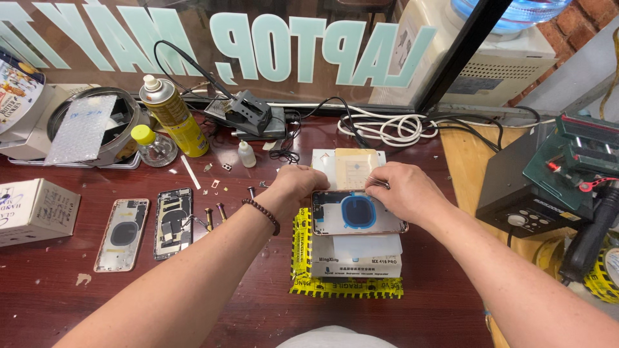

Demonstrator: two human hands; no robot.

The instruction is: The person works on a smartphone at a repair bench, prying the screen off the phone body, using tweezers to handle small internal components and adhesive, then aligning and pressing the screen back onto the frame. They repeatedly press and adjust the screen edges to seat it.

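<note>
An open phone back housing point(358, 213) with a dark round coil lies on a white box point(358, 261) wrapped in yellow tape. My left hand point(294, 187) presses on the housing's top left corner. My right hand point(403, 189) is at the top right corner and pinches thin metal tweezers point(378, 183) whose tips point left over the housing's upper edge. A square white pad with a beige film point(351, 167) sits just behind the hands.
Two more phone housings point(122, 234) point(174, 222) lie at left with loose screws and small parts point(216, 212). A yellow spray can point(174, 116), small bottles, a soldering stand point(248, 113), cables, a white carton point(35, 209) and a dark machine point(548, 180) at right surround the table.
</note>
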